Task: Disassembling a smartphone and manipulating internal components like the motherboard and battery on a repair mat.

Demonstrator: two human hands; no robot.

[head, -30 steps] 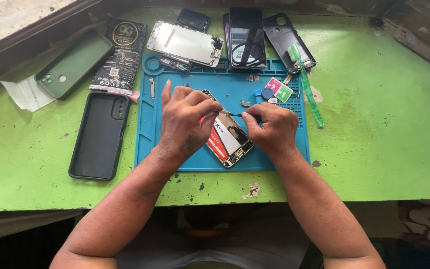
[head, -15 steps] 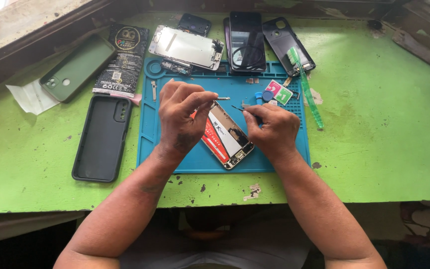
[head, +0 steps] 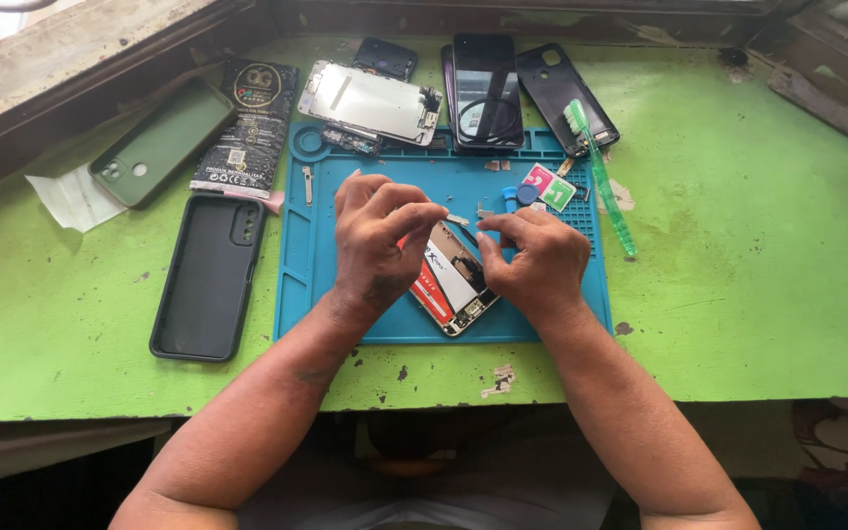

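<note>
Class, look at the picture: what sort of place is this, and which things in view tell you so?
Probably a phone repair bench: an opened phone lies on a blue repair mat, with loose phone cases and a detached screen on the worn green table.

Opened phone (head: 453,280) flat on blue mat (head: 296,285), tilted, insides up, red-and-white battery showing, small metal part (head: 457,220) pinched just above

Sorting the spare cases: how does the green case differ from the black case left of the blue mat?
The green case is olive green; the black case is matte black. The green case lies tilted, further back near the window ledge; the black case lies nearly straight beside the mat. Both are empty, lie flat on the green table, and neither hand touches them.
</note>
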